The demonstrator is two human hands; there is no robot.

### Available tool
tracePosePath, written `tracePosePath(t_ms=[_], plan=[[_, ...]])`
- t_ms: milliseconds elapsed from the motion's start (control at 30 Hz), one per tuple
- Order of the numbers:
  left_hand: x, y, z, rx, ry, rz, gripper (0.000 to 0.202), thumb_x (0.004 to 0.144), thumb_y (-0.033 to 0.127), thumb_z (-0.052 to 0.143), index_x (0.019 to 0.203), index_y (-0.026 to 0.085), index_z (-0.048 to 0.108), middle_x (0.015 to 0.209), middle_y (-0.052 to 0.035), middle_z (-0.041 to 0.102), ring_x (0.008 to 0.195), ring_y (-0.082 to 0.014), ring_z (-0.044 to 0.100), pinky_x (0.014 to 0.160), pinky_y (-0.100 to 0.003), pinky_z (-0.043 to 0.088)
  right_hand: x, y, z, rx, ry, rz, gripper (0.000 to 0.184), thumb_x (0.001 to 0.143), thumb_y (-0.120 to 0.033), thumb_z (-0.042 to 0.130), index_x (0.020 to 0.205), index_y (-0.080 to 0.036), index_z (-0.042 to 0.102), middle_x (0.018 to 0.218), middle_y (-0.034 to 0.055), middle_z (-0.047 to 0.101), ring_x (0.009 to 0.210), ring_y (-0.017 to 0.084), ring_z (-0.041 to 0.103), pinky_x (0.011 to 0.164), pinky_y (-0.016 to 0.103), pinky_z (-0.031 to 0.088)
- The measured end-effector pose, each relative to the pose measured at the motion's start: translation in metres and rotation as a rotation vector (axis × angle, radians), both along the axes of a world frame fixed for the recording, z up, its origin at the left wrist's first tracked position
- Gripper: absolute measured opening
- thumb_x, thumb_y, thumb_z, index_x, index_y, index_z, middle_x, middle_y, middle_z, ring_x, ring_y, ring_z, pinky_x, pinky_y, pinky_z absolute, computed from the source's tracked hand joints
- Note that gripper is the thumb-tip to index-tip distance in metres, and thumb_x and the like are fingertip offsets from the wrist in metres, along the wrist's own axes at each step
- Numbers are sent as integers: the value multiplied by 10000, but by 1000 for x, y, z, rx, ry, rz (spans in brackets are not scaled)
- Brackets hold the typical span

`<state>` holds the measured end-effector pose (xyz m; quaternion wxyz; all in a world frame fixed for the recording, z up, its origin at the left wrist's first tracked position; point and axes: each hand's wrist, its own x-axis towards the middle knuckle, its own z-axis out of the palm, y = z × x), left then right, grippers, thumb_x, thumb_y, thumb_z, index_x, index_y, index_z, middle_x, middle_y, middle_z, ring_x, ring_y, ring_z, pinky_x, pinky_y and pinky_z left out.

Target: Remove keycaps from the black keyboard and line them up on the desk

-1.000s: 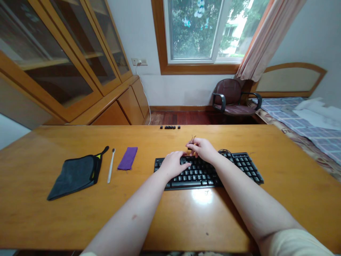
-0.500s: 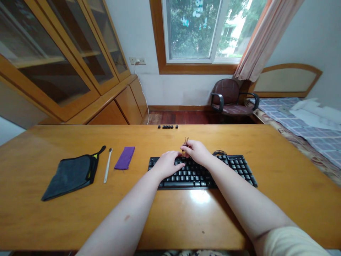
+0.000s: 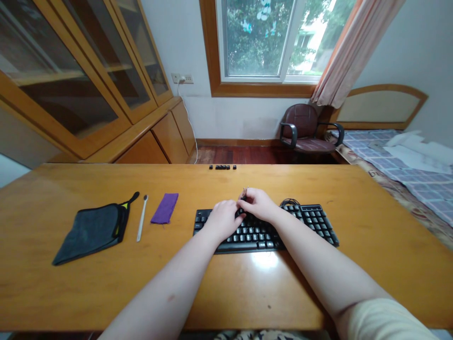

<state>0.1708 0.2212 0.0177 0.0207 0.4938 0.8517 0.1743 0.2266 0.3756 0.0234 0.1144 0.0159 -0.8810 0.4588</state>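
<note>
A black keyboard [image 3: 244,238] lies across the desk under both hands. My left hand [image 3: 223,218] rests on its upper left keys, palm down, thumb held apart from the fingers. Its fingertips come close to my right hand [image 3: 260,204], which hovers over the upper middle keys. Pinched in the right fingers is a small brownish two-pronged tool [image 3: 244,192], mostly hidden; it looks like a keycap puller. Whether it grips a key is hidden. Several loose black keycaps [image 3: 222,167] sit in a row at the desk's far edge.
To the left lie a dark grey cloth [image 3: 90,231] with black trim, a white toothbrush [image 3: 142,219] and a purple cloth [image 3: 165,208]. A coiled black cable [image 3: 290,202] is behind the keyboard. Beyond the desk [image 3: 106,297] stand a chair [image 3: 307,127] and a bed.
My right hand has shifted slightly left, closer to my left hand. The tool's prongs, which stuck up clearly before, now show less above the fingers. The keyboard's left end has turned slightly.
</note>
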Motion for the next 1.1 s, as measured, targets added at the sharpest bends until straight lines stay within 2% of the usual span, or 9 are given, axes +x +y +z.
tracePosePath(t_ms=[167, 367, 667, 800, 900, 1100], plan=[[5, 4, -4, -17, -10, 29, 281, 859, 322, 457, 1042, 165, 601, 996, -102, 653, 914, -240, 602, 829, -355, 454, -1, -1, -4, 13, 20, -5, 187, 787, -321, 588, 705, -153, 607, 657, 7, 590, 612, 119, 528, 584, 231, 409], [2, 4, -3, -63, -22, 3, 262, 853, 332, 468, 1021, 191, 611, 970, -82, 665, 899, -239, 616, 801, -340, 466, -1, 1, -7, -13, -150, 18, 237, 848, -346, 497, 708, -169, 570, 451, -42, 504, 439, 99, 480, 477, 211, 354], [2, 4, -2, -38, -71, 23, 285, 847, 363, 488, 1055, 214, 615, 992, -70, 673, 918, -238, 622, 813, -333, 466, 3, -3, -6, 111, 58, -27, 176, 827, -267, 517, 685, -166, 543, 605, -14, 548, 568, 101, 485, 560, 216, 357], [2, 6, -1, -52, -94, 40, 273, 849, 352, 479, 1026, 210, 631, 965, -73, 682, 889, -233, 631, 788, -322, 472, 3, -6, -6, 135, 48, -74, 170, 823, -276, 520, 690, -172, 539, 593, -20, 533, 561, 102, 476, 564, 220, 351], [2, 6, -2, -54, -103, 60, 266, 842, 346, 482, 983, 195, 650, 923, -84, 687, 870, -244, 635, 772, -332, 476, 2, -7, -7, 145, 19, -52, 159, 804, -304, 551, 710, -177, 544, 603, -25, 537, 557, 102, 473, 550, 218, 339], [1, 7, -2, -34, -120, 69, 255, 825, 367, 519, 969, 203, 651, 912, -86, 683, 860, -248, 636, 765, -341, 479, 0, -6, -9, 85, 14, -98, 226, 809, -263, 505, 600, -179, 492, 539, -37, 484, 535, 98, 449, 544, 217, 334]])
